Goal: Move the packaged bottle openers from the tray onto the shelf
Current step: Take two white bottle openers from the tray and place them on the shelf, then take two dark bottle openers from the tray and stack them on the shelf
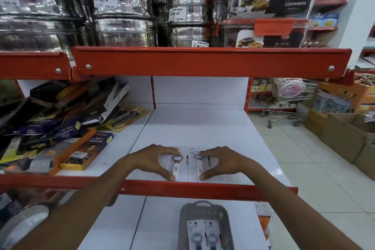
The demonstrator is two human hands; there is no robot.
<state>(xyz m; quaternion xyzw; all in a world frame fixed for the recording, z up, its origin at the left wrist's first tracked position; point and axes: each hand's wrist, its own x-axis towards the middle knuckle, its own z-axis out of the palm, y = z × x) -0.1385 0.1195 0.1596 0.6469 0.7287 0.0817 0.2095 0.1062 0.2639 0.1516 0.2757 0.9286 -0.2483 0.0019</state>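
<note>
White shelf (203, 128): two openers (176, 165) side by side, hands (151, 160) cupped open, flanking.

Head view, close, downward onto shelf (203, 128)

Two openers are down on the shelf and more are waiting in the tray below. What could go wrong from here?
1. The two packaged bottle openers lie near the shelf's red front lip; withdrawing the left hand or right hand carelessly might drag them off.
2. The cluttered boxes to the left could slide into the row.
3. The grey tray sits low under the shelf, so reaching for it may bump the lip.
</note>
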